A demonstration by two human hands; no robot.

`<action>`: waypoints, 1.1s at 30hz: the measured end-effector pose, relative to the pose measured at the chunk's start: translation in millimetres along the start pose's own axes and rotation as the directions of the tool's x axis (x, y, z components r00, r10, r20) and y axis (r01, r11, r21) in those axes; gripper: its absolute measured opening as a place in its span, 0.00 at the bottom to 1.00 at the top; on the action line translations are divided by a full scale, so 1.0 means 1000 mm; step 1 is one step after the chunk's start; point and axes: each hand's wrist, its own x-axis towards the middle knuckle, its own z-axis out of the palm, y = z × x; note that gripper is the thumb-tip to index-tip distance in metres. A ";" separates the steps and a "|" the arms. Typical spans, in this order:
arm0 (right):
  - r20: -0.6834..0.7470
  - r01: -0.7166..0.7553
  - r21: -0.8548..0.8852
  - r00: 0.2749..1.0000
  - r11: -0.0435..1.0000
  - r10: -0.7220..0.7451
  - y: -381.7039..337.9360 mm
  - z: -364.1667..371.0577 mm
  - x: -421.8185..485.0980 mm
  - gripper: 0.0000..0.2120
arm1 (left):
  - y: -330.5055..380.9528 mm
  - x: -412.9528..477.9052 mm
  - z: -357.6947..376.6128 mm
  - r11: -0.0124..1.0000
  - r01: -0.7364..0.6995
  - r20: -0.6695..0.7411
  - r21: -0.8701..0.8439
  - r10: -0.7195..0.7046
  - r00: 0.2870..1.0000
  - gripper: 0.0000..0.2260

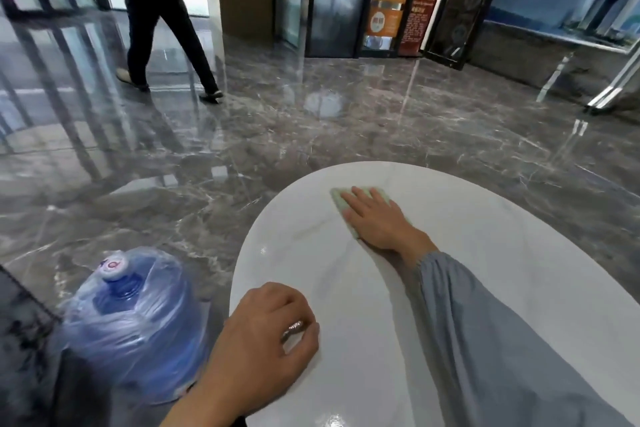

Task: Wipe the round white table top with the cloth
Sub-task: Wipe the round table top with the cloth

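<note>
Nearest the lens, the left hand [270,333] rested on the near edge of the tabletop [485,236], its fingers [298,326] loosely bent and holding nothing; a ring showed on one of them.

Farther out, toward the far side of the round white top, lay the cloth [337,196], a pale green piece spread flat. The right hand [375,218] lay on it palm down, with straight, spread fingers [360,198] pressing it to the surface, not gripping it. Only the cloth's far and left edges showed past the hand.

It looked thin, soft and light, likely to bunch or slide out on so glossy a top unless the whole palm kept it pinned. A flat press in its middle seemed the sound hold; pinching a corner would probably let the rest trail. The top itself looked hard and slick, with faint grey veining.

A blue-grey sleeve [502,340] covered the right forearm. On the floor [311,132] just left of the table stood a large blue water bottle [131,322] wrapped in clear plastic. Well beyond, a person [162,28] was mid-stride on the polished dark marble near glass doors.
</note>
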 end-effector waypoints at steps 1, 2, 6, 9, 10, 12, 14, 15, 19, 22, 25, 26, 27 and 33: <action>-0.016 -0.079 0.014 0.997 0.997 0.079 0.008 -0.003 0.009 0.27 | 0.000 -0.001 0.000 1.000 0.002 0.000 -0.003 -0.002 1.000 0.03; -0.022 -0.142 0.029 0.990 0.989 0.142 0.012 -0.004 0.018 0.27 | 0.000 -0.002 0.000 1.000 0.004 -0.002 -0.009 -0.004 1.000 0.02; 0.006 -0.137 0.019 0.991 0.990 0.137 -0.020 -0.004 0.045 0.27 | -0.003 -0.002 0.000 1.000 -0.014 -0.022 -0.017 0.013 1.000 0.03; 0.035 0.092 -0.068 0.995 0.993 -0.090 -0.070 0.009 0.040 0.26 | -0.004 -0.004 -0.001 0.999 -0.021 -0.036 -0.033 0.019 0.999 0.04; 0.050 0.179 -0.099 0.983 0.979 -0.175 -0.086 0.015 0.033 0.26 | -0.003 -0.004 -0.002 0.999 -0.028 -0.048 -0.039 0.026 0.998 0.04; 0.095 0.339 -0.137 0.940 0.931 -0.328 -0.111 0.026 0.008 0.26 | -0.001 -0.005 -0.002 0.998 -0.052 -0.081 -0.045 0.048 0.996 0.05; 0.128 0.460 -0.149 0.887 0.875 -0.445 -0.119 0.033 -0.024 0.26 | 0.000 -0.005 -0.003 0.996 -0.073 -0.101 -0.042 0.069 0.993 0.05; 0.135 0.502 -0.144 0.864 0.853 -0.485 -0.116 0.035 -0.042 0.26 | 0.001 -0.006 -0.003 0.996 -0.078 -0.107 -0.047 0.072 0.992 0.06; 0.145 0.528 -0.108 0.847 0.843 -0.512 -0.080 0.029 -0.087 0.25 | 0.002 -0.006 -0.002 0.995 -0.077 -0.085 -0.059 0.072 0.994 0.06; 0.119 0.347 -0.134 0.936 0.928 -0.332 -0.038 0.019 -0.072 0.25 | 0.002 -0.005 -0.002 0.996 -0.059 -0.064 -0.067 0.054 0.996 0.06; 0.047 0.090 -0.117 0.995 0.989 -0.085 -0.008 0.010 -0.042 0.26 | 0.002 -0.005 -0.004 0.996 -0.019 -0.051 -0.086 0.015 0.999 0.06; 0.038 0.021 -0.098 0.999 0.995 -0.018 -0.008 0.009 -0.034 0.26 | 0.002 -0.004 -0.004 0.996 -0.008 -0.048 -0.086 0.004 0.999 0.07; 0.036 -0.029 -0.083 0.999 0.996 0.032 -0.014 0.009 -0.028 0.26 | 0.001 -0.003 -0.004 0.997 -0.001 -0.047 -0.081 -0.003 0.999 0.07; 0.059 0.170 -0.070 0.984 0.983 -0.166 -0.084 0.035 -0.062 0.26 | -0.003 -0.002 -0.004 0.999 -0.004 -0.009 -0.041 0.004 1.000 0.06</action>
